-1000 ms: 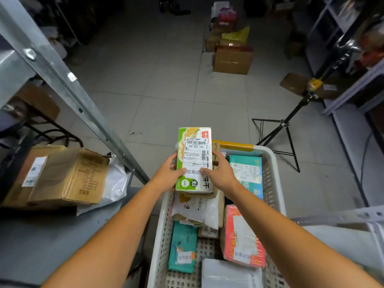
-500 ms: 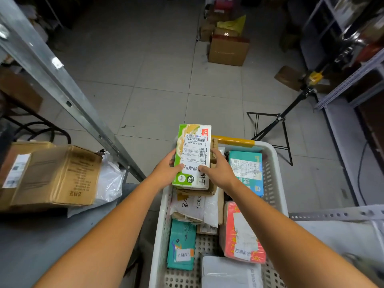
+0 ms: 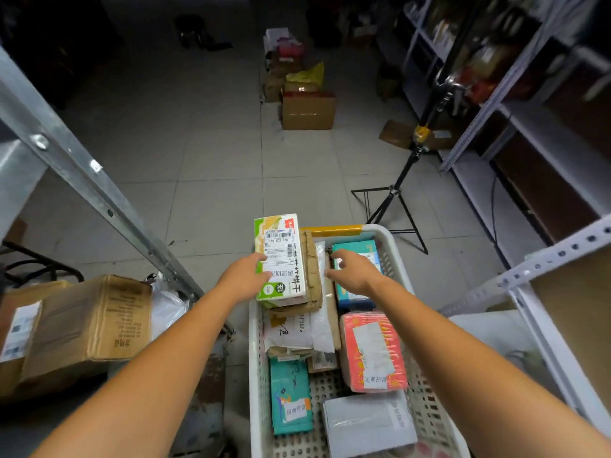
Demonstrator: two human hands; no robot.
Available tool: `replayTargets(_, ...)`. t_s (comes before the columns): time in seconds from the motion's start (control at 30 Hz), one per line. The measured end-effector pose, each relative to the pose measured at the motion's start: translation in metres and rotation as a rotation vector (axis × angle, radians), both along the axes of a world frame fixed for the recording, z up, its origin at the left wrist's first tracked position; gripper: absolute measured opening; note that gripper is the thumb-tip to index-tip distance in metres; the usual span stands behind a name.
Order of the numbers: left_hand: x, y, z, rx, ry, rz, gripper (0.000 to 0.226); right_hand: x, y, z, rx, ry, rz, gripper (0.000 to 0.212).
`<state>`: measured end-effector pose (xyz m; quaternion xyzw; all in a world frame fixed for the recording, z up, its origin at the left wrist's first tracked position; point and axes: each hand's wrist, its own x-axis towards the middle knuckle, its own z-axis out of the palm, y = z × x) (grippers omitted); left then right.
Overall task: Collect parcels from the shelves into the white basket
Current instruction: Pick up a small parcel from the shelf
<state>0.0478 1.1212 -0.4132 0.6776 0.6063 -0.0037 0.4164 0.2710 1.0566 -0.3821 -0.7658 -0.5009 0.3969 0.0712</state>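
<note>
below, white perforated plastic basket under both hands, part filled. green-and-white printed carton lies atop a brown cardboard parcel, just right of the left hand, whose loose fingers touch its edge. right hand, beside the carton, spread, empty. advised: settle the carton flat before letting go, lest it slide.
</note>
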Motion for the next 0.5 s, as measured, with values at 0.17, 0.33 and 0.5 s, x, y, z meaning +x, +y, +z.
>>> replayTargets(0.17, 0.002, -0.008, 0.017, 0.07, 0.071, -0.128, 0.049, 0.006, -0.026, 0.016, 0.014, -0.022, -0.03, 0.054)
replayTargets(0.33, 0.011, -0.02, 0.034, 0.101, 0.087, -0.225, 0.048, 0.012, -0.051, 0.029, 0.015, -0.069, -0.034, 0.058)
replayTargets(0.5, 0.036, -0.038, 0.054, 0.154, 0.098, -0.342, 0.048, 0.03, -0.084, 0.044, 0.014, -0.106, -0.096, 0.058)
